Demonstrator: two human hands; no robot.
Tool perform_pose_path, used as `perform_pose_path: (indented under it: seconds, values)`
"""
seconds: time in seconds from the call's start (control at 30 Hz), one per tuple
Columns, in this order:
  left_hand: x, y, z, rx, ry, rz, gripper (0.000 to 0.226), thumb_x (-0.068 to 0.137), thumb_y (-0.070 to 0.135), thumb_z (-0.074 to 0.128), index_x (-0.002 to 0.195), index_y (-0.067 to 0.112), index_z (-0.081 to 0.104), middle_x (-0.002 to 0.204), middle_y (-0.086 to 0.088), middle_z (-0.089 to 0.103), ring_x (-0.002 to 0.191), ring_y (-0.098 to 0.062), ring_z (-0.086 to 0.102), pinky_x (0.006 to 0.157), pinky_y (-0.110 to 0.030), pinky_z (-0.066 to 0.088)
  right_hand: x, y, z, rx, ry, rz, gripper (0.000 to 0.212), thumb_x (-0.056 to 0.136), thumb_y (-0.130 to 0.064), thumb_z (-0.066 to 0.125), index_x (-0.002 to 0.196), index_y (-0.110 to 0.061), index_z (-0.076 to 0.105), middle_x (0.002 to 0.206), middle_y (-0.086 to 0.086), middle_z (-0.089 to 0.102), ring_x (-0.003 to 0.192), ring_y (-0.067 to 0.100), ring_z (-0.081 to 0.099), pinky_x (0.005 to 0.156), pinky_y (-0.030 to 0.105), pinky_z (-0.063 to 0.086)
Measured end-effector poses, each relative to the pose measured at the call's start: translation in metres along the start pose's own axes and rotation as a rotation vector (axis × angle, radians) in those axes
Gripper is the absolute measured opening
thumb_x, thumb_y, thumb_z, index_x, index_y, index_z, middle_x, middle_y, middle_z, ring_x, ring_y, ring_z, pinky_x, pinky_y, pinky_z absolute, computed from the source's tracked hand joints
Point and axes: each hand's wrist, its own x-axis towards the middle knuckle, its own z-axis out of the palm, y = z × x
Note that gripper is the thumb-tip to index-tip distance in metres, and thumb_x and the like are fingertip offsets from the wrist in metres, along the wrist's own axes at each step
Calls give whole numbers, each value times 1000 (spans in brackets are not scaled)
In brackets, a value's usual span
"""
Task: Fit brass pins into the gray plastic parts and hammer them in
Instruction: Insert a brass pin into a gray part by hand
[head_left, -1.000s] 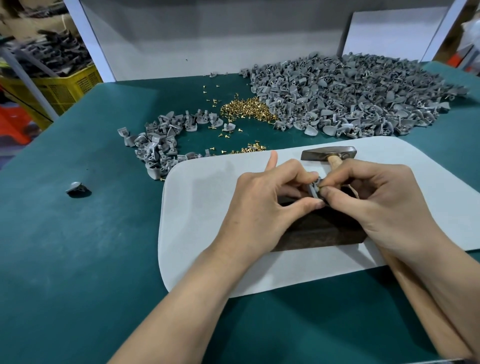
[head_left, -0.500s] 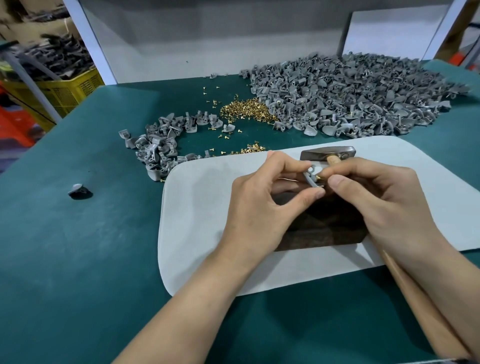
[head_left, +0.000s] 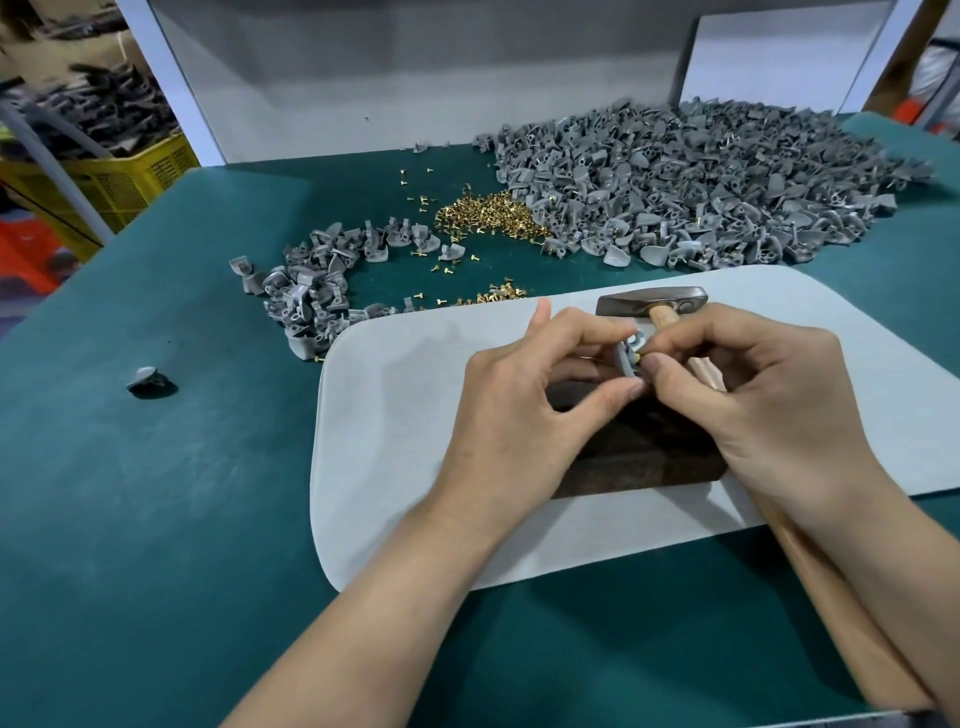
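Green worktop (head_left: 156, 519) runs open left of the pale mat (head_left: 395, 415) out to its slanting edge, broken only by one stray part (head_left: 145, 376). The far side is crowded with the big heap of gray parts (head_left: 701, 182), the loose brass pins (head_left: 483, 213) and a smaller heap (head_left: 311, 291). Above the dark block (head_left: 639, 457), our left hand (head_left: 519, 415) pinches a gray plastic part (head_left: 626, 358). Our right hand (head_left: 769, 395) pinches a brass pin (head_left: 636, 357) against it. The hammer (head_left: 652, 301) lies just behind.

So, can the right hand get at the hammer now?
Probably yes: the hammer lies just beneath the right hand, nothing between, though it is pinching a brass pin at the gray part in the left hand.
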Motion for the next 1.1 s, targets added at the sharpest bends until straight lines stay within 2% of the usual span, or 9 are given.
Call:
perform_pose_path:
  seconds: [0.17, 0.3, 0.43, 0.57, 0.7, 0.87, 0.93, 1.0, 1.1]
  values:
    - [-1, 0, 2, -15, 15, -24, 27, 74, 8, 76, 100, 10, 69, 87, 25, 65, 76, 2, 68, 101, -56, 43, 0, 0, -1, -52, 0, -27, 12, 73, -11, 67, 70, -23, 65, 66, -4, 63, 62, -3, 54, 63, 7, 38]
    - [-2, -1, 2, -17, 8, -36, 24, 73, 9, 75, 96, 5, 68, 84, 17, 68, 78, -4, 71, 104, -55, 39, 0, 1, -1, -67, -11, -33, 11, 72, -11, 66, 70, -22, 66, 74, -8, 64, 63, -4, 55, 64, 5, 37]
    - [-3, -3, 2, 48, -10, -41, 22, 73, 6, 76, 93, 2, 68, 85, 11, 68, 74, -5, 71, 118, -35, 22, 0, 1, -2, -94, -29, -43, 9, 71, -10, 66, 71, -18, 67, 68, -7, 65, 64, -1, 55, 65, 7, 38]
    - [-1, -2, 1, 109, -25, -28, 21, 73, 4, 75, 93, 1, 68, 87, 11, 67, 74, -5, 71, 116, -16, 13, 2, 0, -4, -135, -48, -58, 7, 71, -10, 66, 71, -17, 68, 71, -4, 67, 64, 1, 55, 64, 8, 38]
    - [-1, -2, 2, 168, -27, 12, 19, 72, 3, 74, 89, -1, 68, 86, 11, 67, 72, -6, 70, 115, -15, 13, 3, -2, -5, -189, -71, -78, 5, 70, -11, 64, 68, -14, 67, 69, -1, 66, 64, 8, 57, 63, 12, 40]
    - [0, -1, 1, 143, -32, 1, 17, 72, 2, 75, 87, -1, 68, 84, 11, 69, 70, -4, 70, 119, -27, 12, 3, -2, -6, -210, -72, -83, 3, 70, -11, 65, 68, -12, 67, 68, 1, 65, 65, 13, 58, 63, 20, 43]
    - [-1, 1, 1, 122, -27, 1, 18, 72, 4, 75, 88, 2, 67, 81, 13, 69, 71, -2, 70, 119, -33, 16, 2, -2, -3, -170, -58, -74, 6, 71, -10, 64, 68, -15, 66, 66, -1, 65, 65, 9, 58, 64, 17, 43]
    - [-1, 4, 1, 42, 1, -23, 18, 73, 9, 75, 88, 14, 66, 82, 19, 68, 73, -2, 70, 111, -45, 34, 2, -2, 0, -50, -28, -28, 11, 73, -10, 65, 68, -20, 64, 66, -1, 64, 66, 3, 57, 66, 11, 43]
    - [-1, 8, 0, -86, 59, -78, 29, 74, 12, 76, 89, 30, 59, 89, 19, 67, 74, -6, 70, 79, -26, 54, 5, -1, 2, 190, -23, 54, 14, 77, -12, 66, 67, -21, 68, 71, -9, 67, 68, 0, 58, 67, 11, 44]
